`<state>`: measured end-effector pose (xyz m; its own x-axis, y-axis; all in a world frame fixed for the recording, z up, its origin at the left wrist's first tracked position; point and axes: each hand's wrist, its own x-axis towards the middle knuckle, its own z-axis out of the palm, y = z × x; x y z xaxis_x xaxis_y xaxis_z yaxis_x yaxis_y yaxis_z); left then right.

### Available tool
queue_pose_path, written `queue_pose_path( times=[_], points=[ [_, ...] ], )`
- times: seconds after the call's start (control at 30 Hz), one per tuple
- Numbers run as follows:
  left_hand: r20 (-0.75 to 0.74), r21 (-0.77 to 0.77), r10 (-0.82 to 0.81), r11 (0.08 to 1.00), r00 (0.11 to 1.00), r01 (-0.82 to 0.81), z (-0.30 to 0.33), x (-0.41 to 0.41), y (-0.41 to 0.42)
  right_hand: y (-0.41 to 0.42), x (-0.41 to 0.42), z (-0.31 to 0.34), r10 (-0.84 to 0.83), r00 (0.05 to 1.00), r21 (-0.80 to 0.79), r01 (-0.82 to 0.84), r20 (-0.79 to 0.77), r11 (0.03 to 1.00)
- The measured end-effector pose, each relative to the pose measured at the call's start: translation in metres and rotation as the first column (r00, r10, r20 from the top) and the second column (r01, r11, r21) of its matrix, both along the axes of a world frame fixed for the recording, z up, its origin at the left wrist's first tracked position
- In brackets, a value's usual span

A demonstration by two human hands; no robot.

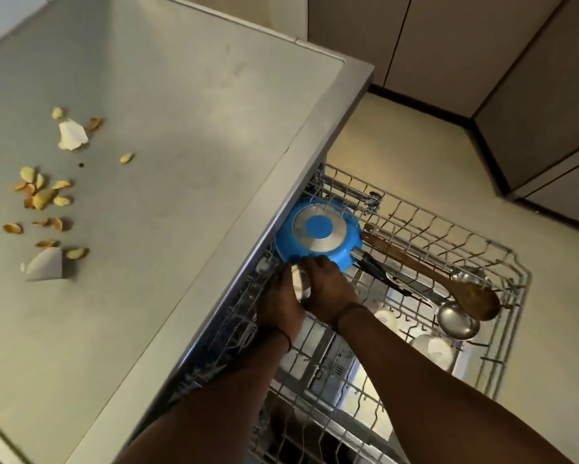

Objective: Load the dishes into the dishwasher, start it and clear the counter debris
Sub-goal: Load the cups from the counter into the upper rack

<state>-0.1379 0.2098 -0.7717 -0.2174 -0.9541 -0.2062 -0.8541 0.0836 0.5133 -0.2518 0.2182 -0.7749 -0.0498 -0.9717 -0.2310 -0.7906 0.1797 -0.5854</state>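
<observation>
The dishwasher's upper wire rack is pulled out below the counter edge. A blue pan lies upside down in its far left corner, handle toward the right. Both my hands reach into the rack just in front of the pan. My left hand and my right hand hold a small white object between them, mostly hidden by the fingers. A wooden spoon, a steel ladle and other utensils lie across the rack. White cups sit lower down.
The grey counter at the left carries scattered peels and two torn paper scraps. Beige floor and cabinet fronts lie beyond the rack to the right.
</observation>
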Motion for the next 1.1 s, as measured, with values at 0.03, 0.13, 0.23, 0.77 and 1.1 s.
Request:
queue_pose_path(
  times=[0.03, 0.13, 0.23, 0.77, 1.1],
  points=[
    [-0.008, 0.031, 0.013, 0.999, 1.0, -0.013, -0.003, 0.001, -0.003, -0.001, 0.002, -0.003, 0.01, 1.0, 0.01, -0.01, 0.004, 1.0],
    [0.007, 0.043, 0.023, 0.999, 1.0, -0.023, -0.011, 0.011, -0.008, -0.002, 0.01, -0.005, -0.012, 1.0, 0.021, 0.012, 0.013, 1.0],
    [0.018, 0.008, -0.007, 1.0, 1.0, 0.007, -0.014, 0.019, -0.005, 0.003, 0.017, -0.004, -0.015, 1.0, 0.041, 0.015, 0.007, 0.999],
    [0.126, 0.039, -0.14, 0.99, 0.982, 0.137, -0.021, 0.018, -0.012, 0.004, 0.018, -0.016, 0.002, 0.99, 0.047, 0.004, -0.138, 0.999],
    [0.116, 0.046, -0.139, 0.99, 0.983, 0.135, -0.031, 0.021, -0.006, 0.015, 0.014, -0.026, -0.002, 0.995, 0.051, 0.007, -0.101, 0.999]
  ],
)
